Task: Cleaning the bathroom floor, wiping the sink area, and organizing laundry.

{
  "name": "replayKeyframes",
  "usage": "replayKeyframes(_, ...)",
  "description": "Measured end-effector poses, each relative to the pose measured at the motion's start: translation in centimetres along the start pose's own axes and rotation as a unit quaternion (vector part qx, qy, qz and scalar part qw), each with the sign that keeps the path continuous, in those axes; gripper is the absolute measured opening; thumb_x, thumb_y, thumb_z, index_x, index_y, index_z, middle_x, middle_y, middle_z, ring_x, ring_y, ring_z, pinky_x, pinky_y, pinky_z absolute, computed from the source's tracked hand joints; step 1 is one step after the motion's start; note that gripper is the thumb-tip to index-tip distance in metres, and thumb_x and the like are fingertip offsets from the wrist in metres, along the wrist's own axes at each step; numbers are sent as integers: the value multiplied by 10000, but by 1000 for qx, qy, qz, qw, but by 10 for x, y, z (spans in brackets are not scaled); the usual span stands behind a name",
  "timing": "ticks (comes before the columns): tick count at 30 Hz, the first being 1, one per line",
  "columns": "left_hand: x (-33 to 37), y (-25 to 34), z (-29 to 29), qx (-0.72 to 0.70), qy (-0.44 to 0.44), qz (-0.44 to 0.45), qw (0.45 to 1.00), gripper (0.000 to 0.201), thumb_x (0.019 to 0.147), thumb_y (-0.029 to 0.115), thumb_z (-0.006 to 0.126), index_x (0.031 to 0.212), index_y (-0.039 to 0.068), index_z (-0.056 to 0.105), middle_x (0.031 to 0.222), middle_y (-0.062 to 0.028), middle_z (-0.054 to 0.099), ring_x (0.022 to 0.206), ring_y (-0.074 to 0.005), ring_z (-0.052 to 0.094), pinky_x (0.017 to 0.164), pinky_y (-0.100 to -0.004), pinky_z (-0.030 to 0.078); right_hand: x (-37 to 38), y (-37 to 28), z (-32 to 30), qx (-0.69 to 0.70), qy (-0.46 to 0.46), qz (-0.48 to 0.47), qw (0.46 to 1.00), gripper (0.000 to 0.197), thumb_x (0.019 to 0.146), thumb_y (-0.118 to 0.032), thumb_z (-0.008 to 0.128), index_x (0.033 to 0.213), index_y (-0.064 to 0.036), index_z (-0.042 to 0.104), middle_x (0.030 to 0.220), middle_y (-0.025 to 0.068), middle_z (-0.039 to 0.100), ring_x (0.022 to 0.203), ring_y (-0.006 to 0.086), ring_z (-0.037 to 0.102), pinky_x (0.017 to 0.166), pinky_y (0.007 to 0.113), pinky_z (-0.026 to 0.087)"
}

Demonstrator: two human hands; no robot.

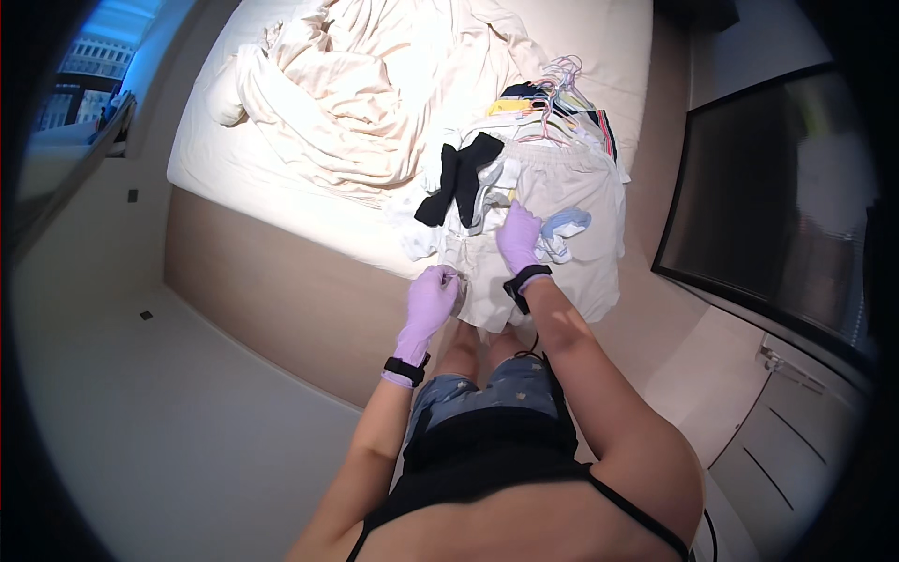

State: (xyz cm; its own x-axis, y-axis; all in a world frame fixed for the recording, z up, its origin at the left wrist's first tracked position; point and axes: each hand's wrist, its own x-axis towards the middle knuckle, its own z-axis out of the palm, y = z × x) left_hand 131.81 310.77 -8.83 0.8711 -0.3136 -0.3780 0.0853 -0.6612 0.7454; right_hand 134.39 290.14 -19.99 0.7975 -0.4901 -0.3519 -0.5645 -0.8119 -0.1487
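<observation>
Inspecting garment: we find beige shorts (552, 234) draped over the bed (281, 178) edge, hanging down its near side.
Left hand (431, 302): gloved in purple, fingers closed, pinching the shorts' left hem.
Right hand (518, 239): gloved, fingers spread flat, pressing on the shorts, gripping nothing.
Black garment (461, 178): on the bed, just beyond the shorts.
Hangers (560, 98): farther up the bed, atop the clothes pile.

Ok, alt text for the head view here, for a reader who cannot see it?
Two hands in purple gloves, left hand and right hand, rest on a beige garment at the edge of a bed, beside a black garment, hangers and rumpled cream bedding.
</observation>
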Motion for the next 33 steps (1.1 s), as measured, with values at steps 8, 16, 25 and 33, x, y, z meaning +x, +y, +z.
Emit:
replayKeyframes(8, 19, 18, 13, -180, -164, -78, 967, 322, 853, 315, 610, 922, 1, 610, 852, -80, 637, 778, -172, 618, 710, -293, 489, -67, 59, -100, 203, 80, -45, 975, 395, 721, -145, 602, 1101, -41, 579, 1011, 167, 619, 953, 302, 591, 845, 394, 442)
replayKeyframes(16, 33, 93, 37, -633, -355, -200, 659, 440, 964, 334, 426, 1237, -11, 432, 1065, -121, 592, 930, -185, 609, 843, -301, 510, -153, 48, -152, 374, 141, -55, 915, 433, 729, -62, 600, 1156, -27, 541, 1094, 170, 580, 1009, 313, 564, 885, 376, 442)
replayKeyframes(25, 17, 74, 48, -564, -304, -202, 741, 406, 929, 303, 493, 1188, -8, 469, 1006, -103, 604, 873, -181, 615, 784, -306, 514, -164, 58, -117, 461, 81, -24, 883, 437, 740, -69, 591, 1169, -14, 526, 1093, 157, 582, 1003, 283, 566, 877, 357, 447)
replayKeyframes(33, 33, 53, 43, -501, -232, -198, 810, 375, 893, 273, 560, 1139, -5, 506, 947, -85, 617, 816, -177, 622, 724, -311, 518, -65, 96, -106, 531, 14, -13, 847, 441, 750, -76, 584, 1180, -4, 514, 1092, 145, 584, 998, 258, 568, 870, 340, 452)
